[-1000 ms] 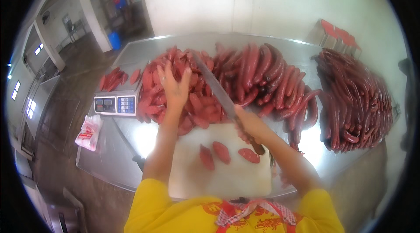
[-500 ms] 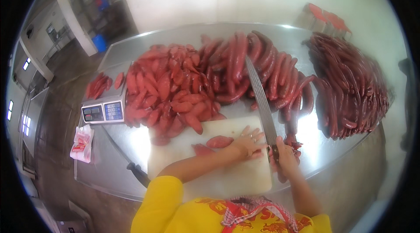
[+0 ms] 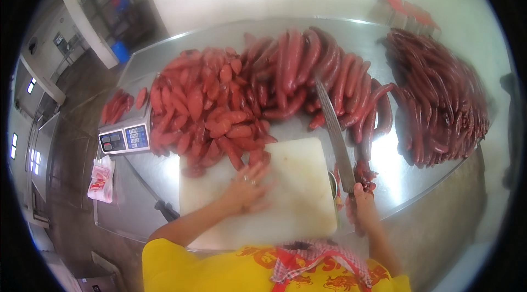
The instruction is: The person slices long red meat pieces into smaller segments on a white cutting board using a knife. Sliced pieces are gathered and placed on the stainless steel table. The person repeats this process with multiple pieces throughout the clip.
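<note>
My right hand [image 3: 364, 207] is closed around the handle of a long knife. The knife's blade [image 3: 334, 127] points away from me, beyond the board's right edge, its tip by the whole sausages [image 3: 299, 61]. Over the white cutting board [image 3: 291, 204] is my left hand [image 3: 250, 189], somewhat blurred, with fingers spread and a ring on one. Its fingertips are close to the near edge of a heap of cut red sausage pieces [image 3: 206, 94]. Whether they touch a piece is hard to make out. Small dark red scraps [image 3: 364, 175] lie just beyond my right hand.
A digital scale [image 3: 125, 137] bearing several sausage pieces stands at the left. Near it are a white and red packet [image 3: 101, 179] and another knife with a black handle [image 3: 166, 211]. Dark sausages [image 3: 439, 100] are heaped at the right. The metal table [image 3: 132, 209] meets a wall behind.
My left hand has moved left across the board to the heap. Two sausage pieces beside it are gone from mid-board, now at the heap's edge. The knife stays in my right hand.
</note>
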Available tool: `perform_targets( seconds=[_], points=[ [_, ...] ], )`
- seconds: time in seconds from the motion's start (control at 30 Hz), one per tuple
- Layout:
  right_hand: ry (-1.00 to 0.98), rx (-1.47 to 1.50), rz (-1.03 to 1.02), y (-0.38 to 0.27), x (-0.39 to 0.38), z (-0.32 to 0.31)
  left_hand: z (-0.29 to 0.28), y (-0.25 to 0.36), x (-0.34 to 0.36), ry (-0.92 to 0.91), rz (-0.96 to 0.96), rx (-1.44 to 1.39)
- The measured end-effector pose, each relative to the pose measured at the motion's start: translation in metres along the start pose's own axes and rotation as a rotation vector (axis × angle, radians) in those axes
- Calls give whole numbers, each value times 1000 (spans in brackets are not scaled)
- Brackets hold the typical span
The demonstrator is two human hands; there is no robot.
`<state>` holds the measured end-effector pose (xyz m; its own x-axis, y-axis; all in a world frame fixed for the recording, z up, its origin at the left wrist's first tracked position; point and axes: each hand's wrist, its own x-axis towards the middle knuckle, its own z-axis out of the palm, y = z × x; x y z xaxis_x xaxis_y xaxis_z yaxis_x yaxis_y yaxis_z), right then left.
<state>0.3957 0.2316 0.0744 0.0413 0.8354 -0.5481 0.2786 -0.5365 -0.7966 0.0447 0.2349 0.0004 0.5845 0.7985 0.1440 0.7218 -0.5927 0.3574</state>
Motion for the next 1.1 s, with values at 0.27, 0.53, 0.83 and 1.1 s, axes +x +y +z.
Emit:
perform_targets(
  seconds=[0.27,0.53,0.83,1.1],
  points=[
    [-91,74,24,5,18,13,13,-83,53,240,-156,518],
    [-17,-59,8,-9,4,8,-62,-119,105,-4,-288,581],
    [21,12,-20,-20,-9,39,-166,-324,293,408,-510,-193],
    [273,280,173,-18,-23,58,-113,-375,361,64,-856,-181]
  ],
)
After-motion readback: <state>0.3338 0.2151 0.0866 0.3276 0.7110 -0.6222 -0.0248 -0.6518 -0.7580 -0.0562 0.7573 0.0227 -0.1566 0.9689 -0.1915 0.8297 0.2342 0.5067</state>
